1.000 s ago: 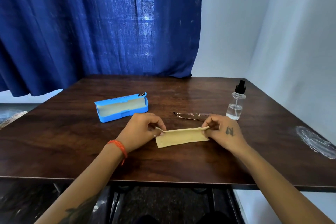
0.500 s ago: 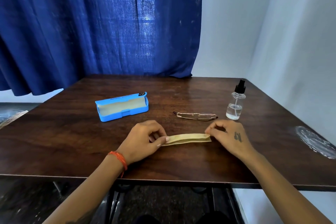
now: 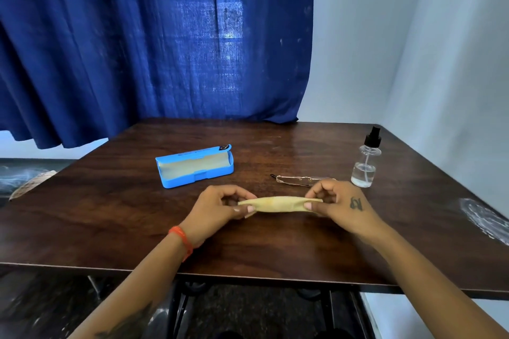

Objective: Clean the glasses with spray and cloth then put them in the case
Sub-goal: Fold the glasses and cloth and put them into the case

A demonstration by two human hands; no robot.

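A yellow cloth (image 3: 278, 204), folded into a narrow strip, is stretched between my two hands just above the table. My left hand (image 3: 217, 208) pinches its left end and my right hand (image 3: 340, 202) pinches its right end. The folded gold-rimmed glasses (image 3: 293, 180) lie on the table just behind the cloth, partly hidden by my right hand. The open blue case (image 3: 197, 166) with a pale lining sits behind and to the left. A clear spray bottle (image 3: 366, 162) with a black top stands upright to the right of the glasses.
The dark wooden table (image 3: 110, 215) has a white smudge (image 3: 484, 219) near its right edge. A blue curtain (image 3: 137, 49) hangs behind the table and a pale wall stands close on the right.
The cloth went from a wider hanging band to a narrow folded strip. Both hands lowered it toward the table, then lifted it slightly while still holding its ends.
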